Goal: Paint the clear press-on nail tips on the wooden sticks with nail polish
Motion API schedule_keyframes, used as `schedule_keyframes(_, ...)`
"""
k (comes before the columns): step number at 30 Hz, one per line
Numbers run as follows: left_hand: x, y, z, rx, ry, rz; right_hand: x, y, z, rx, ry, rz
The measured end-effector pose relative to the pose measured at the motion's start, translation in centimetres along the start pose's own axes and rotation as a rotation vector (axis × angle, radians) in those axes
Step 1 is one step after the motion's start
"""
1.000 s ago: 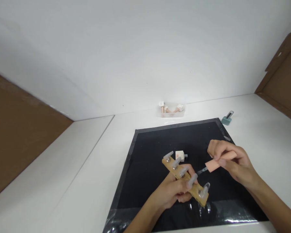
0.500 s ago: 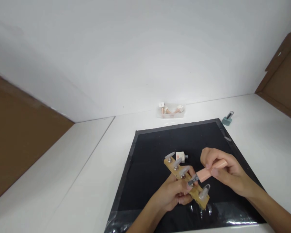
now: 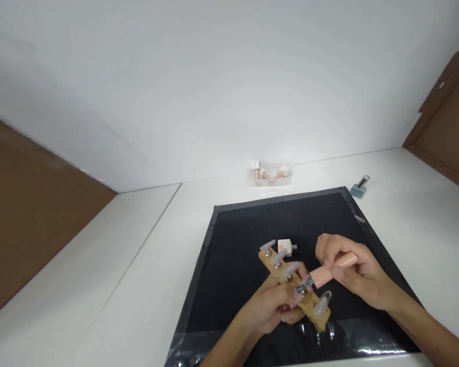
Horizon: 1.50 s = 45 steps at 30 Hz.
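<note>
My left hand (image 3: 270,305) is closed around a yellow nail-tip stand (image 3: 270,261), a tilted bar carrying several clear false nails (image 3: 280,256) on metal studs. Pinched in my right hand (image 3: 361,272) is a peach nail polish brush cap (image 3: 323,276). Its dark brush end points left and down, over a false nail near my left thumb; whether the bristles touch is too small to tell. Behind the stand, a white polish bottle (image 3: 284,247) lies on its side on the black mat (image 3: 248,224), its dark neck to the right.
A clear plastic tray (image 3: 273,182) with several polish bottles stands by the white wall. A teal bottle (image 3: 358,190) sits beyond the mat's far right corner. One loose false nail (image 3: 359,219) lies at the mat's right edge. Brown boards (image 3: 447,127) border both sides.
Both hands keep nearly the same place. The brush cap has shifted only very slightly over the stand; nothing has been taken up or let go.
</note>
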State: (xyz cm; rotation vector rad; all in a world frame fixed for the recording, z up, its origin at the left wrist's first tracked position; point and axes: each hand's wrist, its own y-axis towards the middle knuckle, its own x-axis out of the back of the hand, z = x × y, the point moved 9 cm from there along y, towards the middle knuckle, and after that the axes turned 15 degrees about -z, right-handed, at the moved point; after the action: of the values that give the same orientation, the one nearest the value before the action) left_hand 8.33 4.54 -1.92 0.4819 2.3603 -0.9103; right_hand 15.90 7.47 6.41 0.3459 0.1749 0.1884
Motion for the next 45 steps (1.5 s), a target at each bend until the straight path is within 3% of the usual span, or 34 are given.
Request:
schedule_keyframes(18, 0.5, -0.1, -0.3, -0.007, -0.019, -0.025, 0.4, -0.2, -0.7, -0.049, 0.097, -0.073)
schedule_keyframes(22, 0.7, 0.0, -0.6, -0.070, -0.007, -0.029, 1.5, 0.0, -1.3, -0.092, 0.134, -0.188)
schedule_keyframes(26, 1.0, 0.1, -1.3, -0.149, 0.040, -0.091, 3.8, 0.4, -2.1, -0.172, 0.113, -0.383)
schedule_keyframes(29, 1.2, 0.0, -1.8, -0.198, 0.093, -0.145, 5.0, 0.5, -2.1, -0.164, 0.067, -0.458)
schedule_keyframes(36, 1.5, 0.1, -1.5, -0.198, 0.138, -0.169, 2.9, 0.0, -1.6, -0.056, 0.031, -0.216)
schedule_keyframes(45, 1.1, 0.1, -1.5, -0.183, 0.085, -0.153, 1.9, 0.2, -2.2, -0.087, 0.010, -0.128)
